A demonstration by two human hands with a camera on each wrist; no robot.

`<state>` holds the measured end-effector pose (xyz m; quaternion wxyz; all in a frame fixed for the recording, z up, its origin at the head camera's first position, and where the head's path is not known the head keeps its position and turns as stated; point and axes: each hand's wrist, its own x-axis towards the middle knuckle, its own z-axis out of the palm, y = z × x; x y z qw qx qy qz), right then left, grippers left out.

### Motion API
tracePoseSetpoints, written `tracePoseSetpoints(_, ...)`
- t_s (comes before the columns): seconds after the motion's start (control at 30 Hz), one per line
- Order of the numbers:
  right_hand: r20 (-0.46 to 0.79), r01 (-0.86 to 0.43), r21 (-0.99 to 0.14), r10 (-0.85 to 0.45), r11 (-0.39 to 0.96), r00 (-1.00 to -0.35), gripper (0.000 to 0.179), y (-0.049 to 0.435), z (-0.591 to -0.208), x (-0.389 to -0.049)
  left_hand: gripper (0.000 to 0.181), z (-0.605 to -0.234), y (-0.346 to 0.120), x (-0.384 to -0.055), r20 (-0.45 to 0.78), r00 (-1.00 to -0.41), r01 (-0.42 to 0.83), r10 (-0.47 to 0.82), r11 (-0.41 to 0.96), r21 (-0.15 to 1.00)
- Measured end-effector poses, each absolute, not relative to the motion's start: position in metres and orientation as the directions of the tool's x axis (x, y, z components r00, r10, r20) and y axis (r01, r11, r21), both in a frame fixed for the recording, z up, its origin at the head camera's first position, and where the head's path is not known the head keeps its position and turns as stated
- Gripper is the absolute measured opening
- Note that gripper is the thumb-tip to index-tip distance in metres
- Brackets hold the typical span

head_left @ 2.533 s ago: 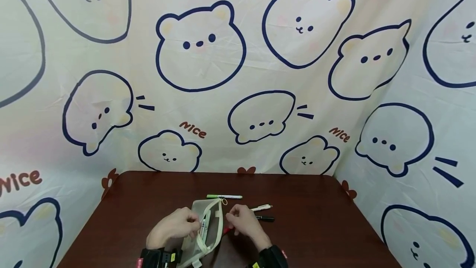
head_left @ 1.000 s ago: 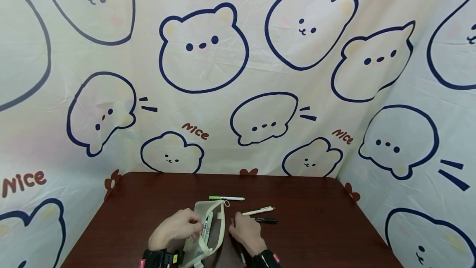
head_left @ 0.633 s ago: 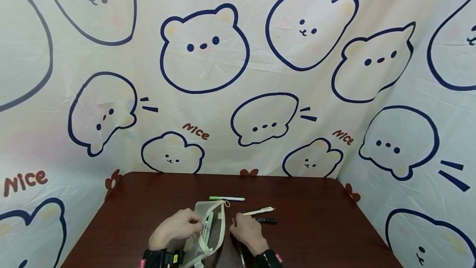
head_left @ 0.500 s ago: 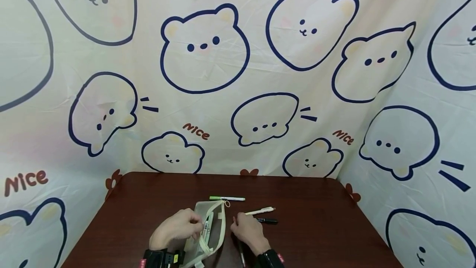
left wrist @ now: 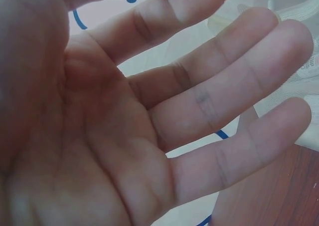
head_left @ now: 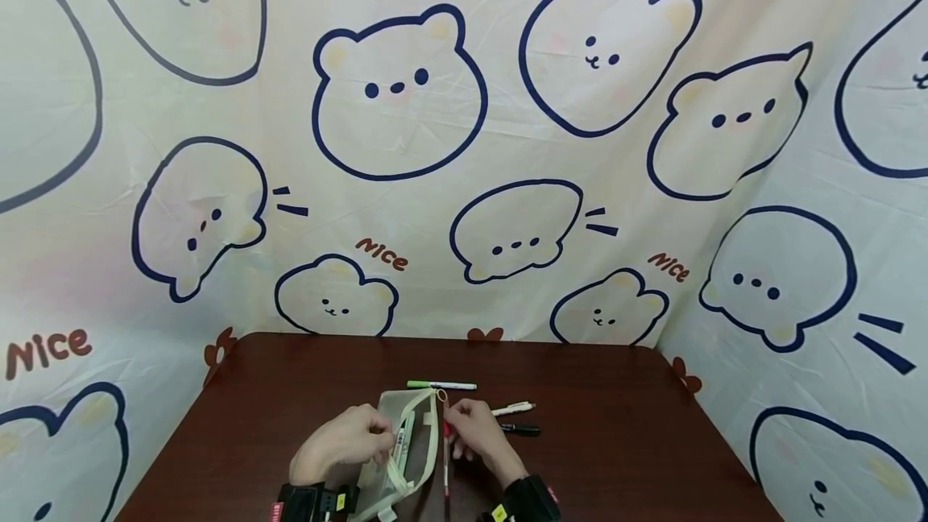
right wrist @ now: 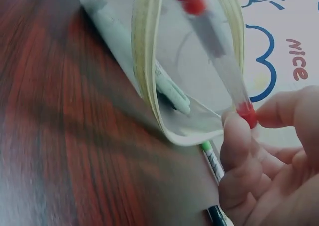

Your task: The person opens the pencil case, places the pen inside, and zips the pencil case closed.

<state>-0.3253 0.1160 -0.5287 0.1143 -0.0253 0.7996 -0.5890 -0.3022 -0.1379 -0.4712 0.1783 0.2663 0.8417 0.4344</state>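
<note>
A pale mesh pencil case stands with its zip opening facing right in the head view, a light green marker inside it. My left hand pinches its left rim between thumb and index; in the left wrist view the other fingers stretch loosely beside the mesh. My right hand pinches a clear-barrelled red pen by one red end between thumb and fingertip. The pen's other end points toward the person, along the right side of the opening.
Behind the case lies a green-capped marker on the brown table. A white pen and a black pen lie just right of my right hand. A cartoon-printed cloth hangs around the table.
My right hand has shifted slightly left and turned, bringing the red pen from beneath the hand to beside the case opening. The left hand and case have stayed put.
</note>
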Motion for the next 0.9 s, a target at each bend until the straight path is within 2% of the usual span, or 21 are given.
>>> tracePoseSetpoints(0.23,-0.121,0.096,-0.978,-0.126,0.183,-0.985,0.035,0.115,-0.524,-0.328,0.021,-0.468,-0.136,-0.307,-0.084,-0.791,0.287,0.606,0.489,0.824)
tracePoseSetpoints(0.37,-0.154,0.138,-0.979,-0.102,0.149,-0.983,0.037,0.114,-0.525,-0.326,0.02,-0.47,-0.136,-0.304,-0.1,-0.793,0.266,0.601,0.489,0.831)
tracePoseSetpoints(0.9,-0.162,0.137,-0.975,-0.134,0.175,-0.978,0.024,0.096,-0.533,-0.322,0.02,-0.472,-0.137,-0.302,-0.084,-0.795,0.28,0.601,0.487,0.827)
